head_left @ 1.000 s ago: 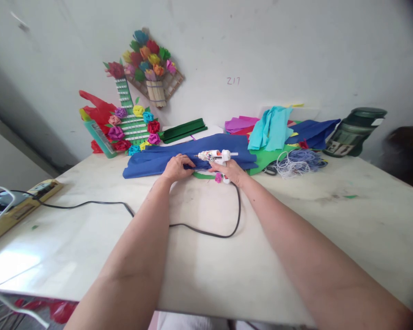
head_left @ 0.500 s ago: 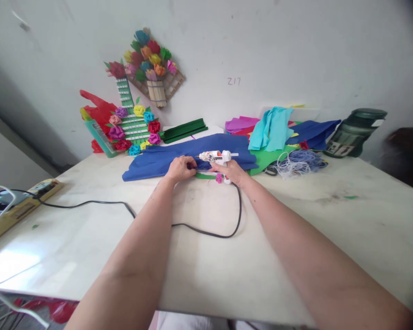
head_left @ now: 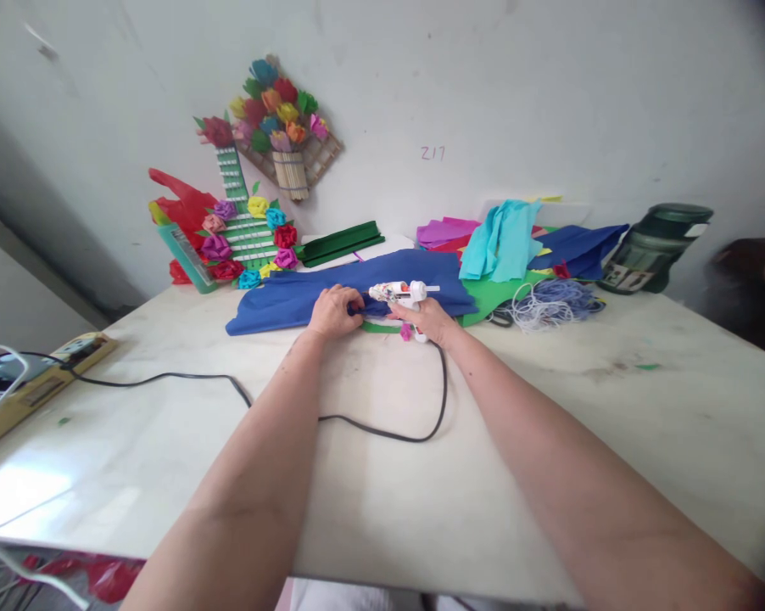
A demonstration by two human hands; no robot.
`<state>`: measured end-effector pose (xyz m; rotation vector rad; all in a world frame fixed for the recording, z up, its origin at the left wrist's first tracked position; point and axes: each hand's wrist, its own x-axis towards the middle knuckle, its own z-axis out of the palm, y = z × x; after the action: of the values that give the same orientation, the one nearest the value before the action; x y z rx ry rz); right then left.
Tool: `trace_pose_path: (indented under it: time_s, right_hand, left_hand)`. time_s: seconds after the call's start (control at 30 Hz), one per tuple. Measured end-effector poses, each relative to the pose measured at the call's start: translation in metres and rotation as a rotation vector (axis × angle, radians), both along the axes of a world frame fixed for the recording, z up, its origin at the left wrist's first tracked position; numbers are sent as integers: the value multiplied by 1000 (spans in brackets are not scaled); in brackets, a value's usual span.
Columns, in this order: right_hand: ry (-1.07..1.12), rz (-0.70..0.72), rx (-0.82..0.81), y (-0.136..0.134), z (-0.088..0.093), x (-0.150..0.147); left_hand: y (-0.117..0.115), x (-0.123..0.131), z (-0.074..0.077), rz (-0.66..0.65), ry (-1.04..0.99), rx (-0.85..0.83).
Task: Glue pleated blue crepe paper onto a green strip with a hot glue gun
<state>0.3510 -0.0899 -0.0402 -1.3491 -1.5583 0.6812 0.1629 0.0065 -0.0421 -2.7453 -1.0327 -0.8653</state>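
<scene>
A white glue gun with a patterned barrel points left, a clear glue stick jutting from its back. My right hand is closed round its handle. Just left of the nozzle, my left hand has its fingers curled together at a dark blue piece that looks like paper; the fingertips are partly hidden. Both hands are over the front edge of a wide blue crepe paper sheet. A small pink paper flower lies by the gun's handle, next to a green strip.
A black cord loops from the gun across the table toward a power strip at left. A flower-trimmed green craft stands behind. To the right are coloured papers, a string bundle and a dark green bottle.
Both hands stay almost where they were. The left hand's fingers have shifted slightly at the dark blue piece; the glue gun is nearly still.
</scene>
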Motion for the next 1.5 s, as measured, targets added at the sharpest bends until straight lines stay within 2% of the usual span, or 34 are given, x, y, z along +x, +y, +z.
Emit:
trace_pose_path:
  time_s: [0.13, 0.27, 0.33, 0.4, 0.47, 0.53, 0.57, 0.6, 0.63, 0.7, 0.73, 0.8, 0.87, 0.97, 1.13, 1.5]
  right_hand:
    - [-33, -7, 14, 2, -2, 1]
    - [-6, -3, 27, 5, -4, 2]
    - [30, 6, 13, 4, -4, 2]
    - [76, -3, -14, 2, -5, 2]
    - [171, -44, -27, 1, -7, 3]
    - [355, -125, 5, 2, -11, 5]
    - [471, -165, 16, 4, -13, 6]
    - [582, -235, 32, 6, -14, 6]
    - [668, -267, 35, 9, -16, 7]
    - [778, -306, 51, 14, -18, 8]
    - [805, -302, 58, 16, -18, 8]
    - [831, -287, 76, 17, -18, 8]
    - [849, -282, 86, 17, -19, 8]
    - [844, -296, 91, 15, -20, 9]
    - [809, -293, 94, 16, -23, 9]
    - [766, -277, 82, 18, -21, 9]
  left_hand:
    - [-4, 3, 4, -44, 36, 36]
    - [-5, 11, 1, -72, 59, 45]
    - [-7, 12, -1, -37, 37, 10]
    - [-17, 8, 3, 53, -18, -58]
    - [-34, -3, 15, 197, -85, -116]
    - [-57, -24, 31, 314, -31, -161]
    - [-70, -36, 38, 321, 54, -259]
    - [-81, -48, 44, 264, 121, -331]
    - [-92, -59, 48, 248, 149, -354]
    - [-108, -75, 46, 330, 129, -236]
    - [-114, -79, 42, 309, 113, -152]
    - [-118, -79, 30, 145, 71, -21]
    - [-117, -72, 21, -50, 66, 41]
    - [-109, -59, 16, -208, 23, 54]
    - [-99, -44, 19, -318, -65, -7]
    - [-83, -17, 12, -531, -225, -104]
